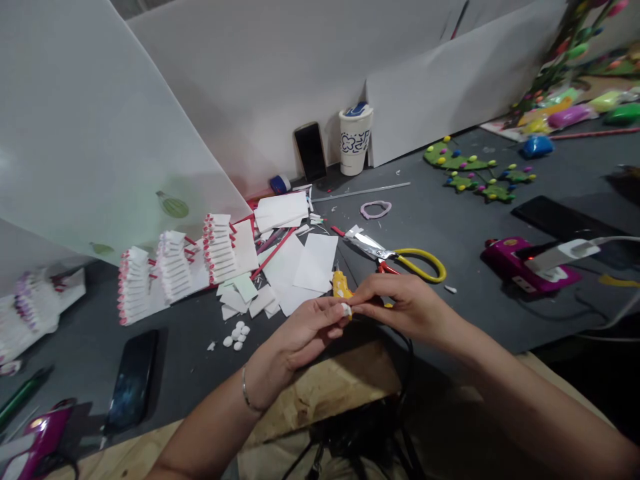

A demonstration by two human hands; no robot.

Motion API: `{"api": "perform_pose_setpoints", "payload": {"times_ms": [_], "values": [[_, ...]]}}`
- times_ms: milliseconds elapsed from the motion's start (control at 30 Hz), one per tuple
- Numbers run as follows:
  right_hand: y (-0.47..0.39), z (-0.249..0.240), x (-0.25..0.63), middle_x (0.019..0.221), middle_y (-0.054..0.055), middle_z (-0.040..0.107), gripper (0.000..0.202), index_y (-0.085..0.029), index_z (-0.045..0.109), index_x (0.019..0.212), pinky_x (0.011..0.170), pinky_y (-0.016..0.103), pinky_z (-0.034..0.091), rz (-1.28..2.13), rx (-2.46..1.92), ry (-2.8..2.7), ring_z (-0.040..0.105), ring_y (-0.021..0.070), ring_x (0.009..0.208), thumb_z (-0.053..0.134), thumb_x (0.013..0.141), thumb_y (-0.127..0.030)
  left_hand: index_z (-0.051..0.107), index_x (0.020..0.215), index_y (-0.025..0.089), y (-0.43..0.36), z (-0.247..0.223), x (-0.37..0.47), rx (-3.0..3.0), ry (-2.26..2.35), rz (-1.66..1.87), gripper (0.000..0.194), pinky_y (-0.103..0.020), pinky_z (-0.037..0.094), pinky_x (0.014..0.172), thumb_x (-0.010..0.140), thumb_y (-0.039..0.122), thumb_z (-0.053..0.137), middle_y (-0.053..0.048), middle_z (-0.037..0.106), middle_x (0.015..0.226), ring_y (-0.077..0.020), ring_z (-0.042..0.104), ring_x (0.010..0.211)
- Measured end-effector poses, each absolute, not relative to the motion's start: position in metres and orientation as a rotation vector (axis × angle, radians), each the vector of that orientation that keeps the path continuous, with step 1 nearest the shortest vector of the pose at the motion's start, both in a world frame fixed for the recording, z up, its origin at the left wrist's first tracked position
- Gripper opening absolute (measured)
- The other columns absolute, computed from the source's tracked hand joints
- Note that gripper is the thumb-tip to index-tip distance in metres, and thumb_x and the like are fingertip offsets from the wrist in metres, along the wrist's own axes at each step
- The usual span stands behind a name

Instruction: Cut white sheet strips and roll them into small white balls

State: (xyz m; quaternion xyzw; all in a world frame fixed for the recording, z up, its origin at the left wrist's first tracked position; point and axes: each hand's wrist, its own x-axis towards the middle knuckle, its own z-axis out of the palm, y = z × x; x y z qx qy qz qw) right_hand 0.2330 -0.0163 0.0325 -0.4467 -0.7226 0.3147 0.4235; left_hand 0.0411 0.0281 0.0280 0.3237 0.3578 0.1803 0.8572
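My left hand (313, 327) is closed, with thumb and fingers pinching a small white piece (346, 310). Against it, the fingertips of my right hand (400, 303) are pressed together; whether they grip the same piece is hidden. Just beyond the fingertips stands a yellow tool with a narrow nozzle (341, 285), which looks like a glue gun and is partly covered by my hands. Several small white discs (237, 335) lie left of my left hand. Scissors with yellow handles (390, 252) rest beyond my right hand.
White paper sheets (315, 263) and small card pieces (240, 297) lie ahead. Rows of white, pink-tipped sticks (220, 250) rest at left, near a phone (133, 380). A paper cup (355, 143) stands at the back. A purple power strip (530, 267) sits at right.
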Motion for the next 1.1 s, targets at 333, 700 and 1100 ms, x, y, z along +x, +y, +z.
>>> {"api": "perform_pose_setpoints", "payload": {"times_ms": [333, 700, 1100], "values": [[-0.014, 0.032, 0.236, 0.075, 0.002, 0.063, 0.012, -0.019, 0.062, 0.078, 0.059, 0.021, 0.043, 0.752, -1.093, -1.971, 0.058, 0.0118, 0.066, 0.058, 0.089, -0.019, 0.071, 0.072, 0.008, 0.024, 0.021, 0.045, 0.700, 0.788, 0.354, 0.035, -0.021, 0.020, 0.050, 0.057, 0.033, 0.088, 0.000, 0.051, 0.061, -0.0055, 0.035, 0.056], [-0.018, 0.035, 0.230, 0.077, 0.002, 0.061, 0.013, -0.019, 0.060, 0.078, 0.062, 0.022, 0.043, 0.563, -1.233, -2.049, 0.058, 0.0138, 0.070, 0.061, 0.079, -0.006, 0.071, 0.072, 0.009, 0.023, 0.019, 0.046, 0.761, 0.830, 0.391, 0.037, -0.022, 0.021, 0.050, 0.055, 0.037, 0.089, 0.001, 0.051, 0.060, -0.0059, 0.035, 0.055], [-0.017, 0.033, 0.221, 0.074, 0.001, 0.060, 0.014, -0.020, 0.056, 0.077, 0.059, 0.023, 0.043, 0.459, -1.241, -1.968, 0.057, 0.0140, 0.068, 0.058, 0.081, -0.007, 0.071, 0.075, 0.007, 0.030, 0.023, 0.045, 0.718, 0.759, 0.387, 0.033, -0.020, 0.023, 0.048, 0.063, 0.034, 0.085, 0.000, 0.049, 0.065, -0.0048, 0.033, 0.055]]}}
